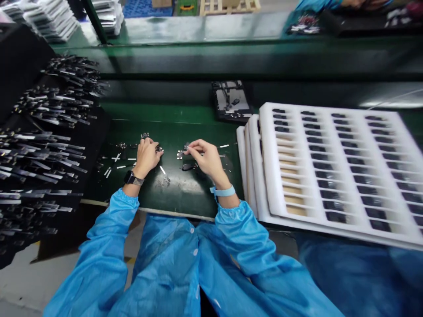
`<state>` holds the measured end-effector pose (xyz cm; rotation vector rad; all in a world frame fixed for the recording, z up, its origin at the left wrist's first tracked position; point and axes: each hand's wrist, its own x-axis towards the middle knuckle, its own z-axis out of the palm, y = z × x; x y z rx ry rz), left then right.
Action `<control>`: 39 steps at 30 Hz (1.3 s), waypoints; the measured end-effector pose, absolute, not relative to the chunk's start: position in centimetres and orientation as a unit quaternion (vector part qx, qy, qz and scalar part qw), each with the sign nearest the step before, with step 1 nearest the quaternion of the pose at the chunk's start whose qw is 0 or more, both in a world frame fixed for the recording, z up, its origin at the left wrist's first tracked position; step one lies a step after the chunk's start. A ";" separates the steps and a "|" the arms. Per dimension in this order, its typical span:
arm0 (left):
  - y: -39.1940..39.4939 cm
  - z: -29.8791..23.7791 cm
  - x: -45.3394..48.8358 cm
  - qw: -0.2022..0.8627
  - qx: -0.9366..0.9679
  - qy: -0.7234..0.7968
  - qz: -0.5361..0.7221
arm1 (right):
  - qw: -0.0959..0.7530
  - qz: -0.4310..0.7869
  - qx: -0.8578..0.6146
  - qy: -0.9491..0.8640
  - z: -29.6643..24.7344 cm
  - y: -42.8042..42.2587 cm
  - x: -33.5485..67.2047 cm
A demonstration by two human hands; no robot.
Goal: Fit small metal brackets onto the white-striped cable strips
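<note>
My left hand (147,156), with a dark watch on its wrist, is curled over the green tabletop. Small dark-and-silver parts (159,149) show at its thumb and fingertips, and I cannot make out their exact kind. My right hand (208,162), wearing a light-blue wristband, pinches a small silvery part (186,148) between thumb and fingertips. Just beneath that pinch lies another small metal piece (179,154). A dark oval piece (187,167) rests on the table below the right fingers. Thin white strips (116,157) and dark bits are scattered left of my left hand.
At right, white foam trays (274,193) are stacked, their slots holding black parts. Bundles of dark strip-like parts (42,154) fill a black rack on the left. Behind my hands stands a black box (231,99) of parts. Across the raised ledge (198,28), another person's blue sleeve (313,4) shows.
</note>
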<state>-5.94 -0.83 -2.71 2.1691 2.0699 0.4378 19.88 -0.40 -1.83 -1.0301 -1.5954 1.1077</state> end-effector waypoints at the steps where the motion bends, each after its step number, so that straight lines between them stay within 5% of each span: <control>1: -0.8 -2.6 -6.0 0.050 0.715 0.685 0.134 | 0.451 0.447 -0.419 -0.649 -2.1 -0.4 19.7; 14: 1.0 1.5 -6.5 0.170 0.701 0.676 0.150 | 0.508 0.446 -0.440 -0.592 -2.3 0.2 20.8; 25: -1.8 13.2 -6.0 0.291 0.624 0.550 0.473 | 0.521 0.451 -0.435 -0.580 -1.5 -0.2 20.8; 32: 0.4 6.9 -3.3 0.422 0.388 0.483 0.662 | 0.615 0.346 -0.532 -0.468 -2.1 1.3 23.0; 39: 0.9 0.7 2.0 0.542 0.303 0.471 0.626 | 0.516 0.495 -0.437 -0.545 -1.9 0.0 20.7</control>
